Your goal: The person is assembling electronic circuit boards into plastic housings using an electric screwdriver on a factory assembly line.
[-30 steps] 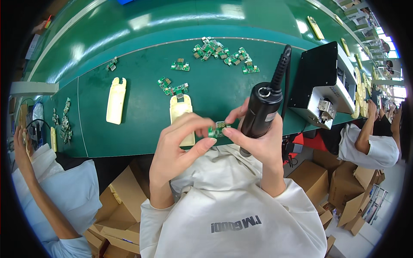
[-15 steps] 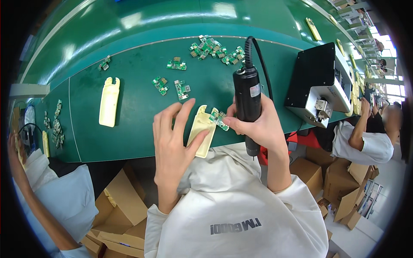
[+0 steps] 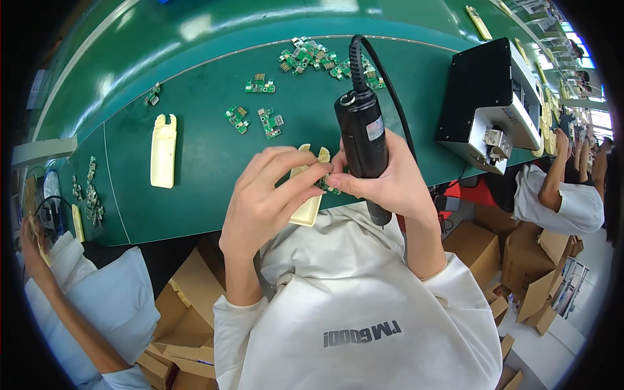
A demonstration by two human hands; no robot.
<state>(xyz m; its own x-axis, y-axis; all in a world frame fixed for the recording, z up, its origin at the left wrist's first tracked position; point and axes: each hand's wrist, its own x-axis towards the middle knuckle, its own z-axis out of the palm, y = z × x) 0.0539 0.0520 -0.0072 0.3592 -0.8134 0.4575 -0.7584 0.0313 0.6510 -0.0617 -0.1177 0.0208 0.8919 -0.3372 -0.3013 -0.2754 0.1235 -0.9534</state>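
A black electric screwdriver (image 3: 359,130) stands upright in my right hand (image 3: 400,185), its bit end pointing down. The thumb and finger of that same hand also pinch a small green circuit board (image 3: 330,184), mostly covered by fingers. My left hand (image 3: 263,192) is closed in from the other side, its thumb and fingertips on the board's left edge. Under the left fingers lies a cream plastic shell (image 3: 304,214) at the bench's near edge, its two-pronged top partly hidden. Farther left, a second cream shell (image 3: 163,156) lies on the green bench.
Loose circuit boards (image 3: 265,122) and a heap of them (image 3: 309,55) lie beyond my hands. A black and silver machine (image 3: 491,104) stands at right, cardboard boxes (image 3: 481,250) below. The screwdriver's cable (image 3: 390,84) arches behind it. Co-workers' arms (image 3: 71,312) show at both sides.
My left hand has moved right and its spread fingers have drawn together at the circuit board. The board has turned and is more hidden. The right hand still grips the screwdriver.
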